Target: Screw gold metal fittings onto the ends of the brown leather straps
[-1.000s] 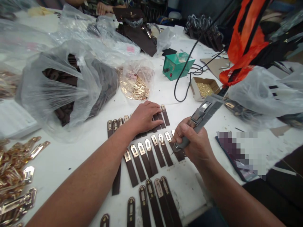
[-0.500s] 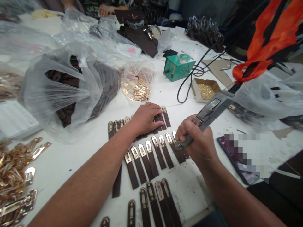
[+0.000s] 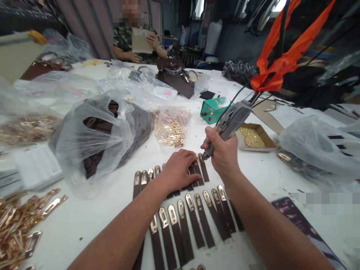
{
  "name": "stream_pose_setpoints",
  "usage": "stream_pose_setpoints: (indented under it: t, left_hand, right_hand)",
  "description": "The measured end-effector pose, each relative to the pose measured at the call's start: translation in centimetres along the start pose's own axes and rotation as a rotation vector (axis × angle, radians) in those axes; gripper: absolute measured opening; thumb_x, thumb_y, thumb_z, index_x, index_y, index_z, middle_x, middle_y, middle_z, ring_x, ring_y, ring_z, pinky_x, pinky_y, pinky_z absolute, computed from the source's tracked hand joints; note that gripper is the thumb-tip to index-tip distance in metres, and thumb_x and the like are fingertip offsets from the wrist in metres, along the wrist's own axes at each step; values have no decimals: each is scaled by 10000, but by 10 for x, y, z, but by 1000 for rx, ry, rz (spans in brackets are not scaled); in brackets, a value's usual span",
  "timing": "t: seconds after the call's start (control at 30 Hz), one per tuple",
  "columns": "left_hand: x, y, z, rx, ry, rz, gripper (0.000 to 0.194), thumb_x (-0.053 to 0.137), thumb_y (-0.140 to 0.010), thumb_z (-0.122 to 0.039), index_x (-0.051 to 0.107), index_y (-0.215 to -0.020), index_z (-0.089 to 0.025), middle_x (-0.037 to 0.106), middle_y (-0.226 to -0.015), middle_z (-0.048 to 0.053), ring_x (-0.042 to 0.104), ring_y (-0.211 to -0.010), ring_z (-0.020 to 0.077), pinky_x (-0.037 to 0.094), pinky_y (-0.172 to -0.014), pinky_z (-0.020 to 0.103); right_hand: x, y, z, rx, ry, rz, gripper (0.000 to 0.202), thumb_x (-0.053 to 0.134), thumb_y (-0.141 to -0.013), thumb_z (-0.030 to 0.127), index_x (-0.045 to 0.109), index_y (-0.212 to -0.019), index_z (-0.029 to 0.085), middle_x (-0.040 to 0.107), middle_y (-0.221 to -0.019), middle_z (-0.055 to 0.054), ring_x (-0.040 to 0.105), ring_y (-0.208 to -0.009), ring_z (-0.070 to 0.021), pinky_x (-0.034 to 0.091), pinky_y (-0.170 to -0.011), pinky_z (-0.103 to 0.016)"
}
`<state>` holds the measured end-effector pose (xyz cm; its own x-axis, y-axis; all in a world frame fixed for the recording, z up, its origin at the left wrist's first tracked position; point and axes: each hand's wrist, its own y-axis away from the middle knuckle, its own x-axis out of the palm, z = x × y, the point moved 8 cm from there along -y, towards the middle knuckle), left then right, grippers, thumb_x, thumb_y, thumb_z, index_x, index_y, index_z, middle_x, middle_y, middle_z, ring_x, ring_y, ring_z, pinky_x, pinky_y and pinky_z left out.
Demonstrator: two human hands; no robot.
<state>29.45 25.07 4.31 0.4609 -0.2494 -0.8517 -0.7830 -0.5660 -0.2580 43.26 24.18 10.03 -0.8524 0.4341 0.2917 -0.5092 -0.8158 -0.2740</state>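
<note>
My right hand is closed around a grey electric screwdriver, which hangs from a cord wrapped in orange cloth. Its tip is at the metal plate of the rightmost dark brown strap in the far row. Across that same row lies my left hand, fingers stretched out and thumb apart, resting on several straps and hiding some of them. A nearer row of straps with gold slotted end plates runs below my forearms.
Beyond my hands are a bag of gold plates, a green power box and an open box of small gold screws. A large plastic bag and loose gold plates lie left; a phone lies right. A person sits opposite.
My right hand has carried the screwdriver from the nearer row to the far row's end strap. A red light now shows on the green box. The view has tilted upward.
</note>
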Motion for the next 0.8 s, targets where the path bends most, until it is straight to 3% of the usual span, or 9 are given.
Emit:
stream_pose_setpoints:
  t: [0.1, 0.23, 0.47, 0.8]
  left_hand:
    - [0, 0, 1, -23, 10, 9, 592, 900, -816, -499, 721, -1256, -145, 704, -1370, 113, 613, -1272, 330, 491, -1116, 505]
    - [0, 0, 0, -28, 5, 24, 651, 882, -837, -494, 698, -1344, -131, 697, -1373, 115, 603, -1276, 331, 484, -1121, 514]
    - [-1, 1, -5, 1, -7, 47, 573, 855, -873, -459, 722, -1371, -208, 679, -1383, 96, 585, -1282, 328, 485, -1124, 529]
    - [3, 1, -7, 25, -68, 121, 536, 752, -965, -486, 686, -1457, -282, 625, -1493, 81, 531, -1381, 335, 454, -1175, 550]
  right_hand:
    - [1, -4, -14, 15, 50, -5, 445, 935, -779, 494, 616, -819, 185, 563, -575, 49, 569, -488, -123, 485, -476, -243]
    - [-7, -11, -14, -20, 107, -53, 448, 941, -763, 492, 623, -839, 186, 580, -602, 45, 577, -493, -127, 520, -482, -254]
    - [-20, -20, -16, -16, 130, -117, 478, 941, -744, 511, 601, -876, 202, 572, -602, 57, 584, -487, -132, 534, -479, -253]
    - [-17, -17, -22, 37, 124, -107, 452, 940, -755, 489, 620, -866, 190, 577, -606, 50, 580, -494, -129, 557, -502, -258]
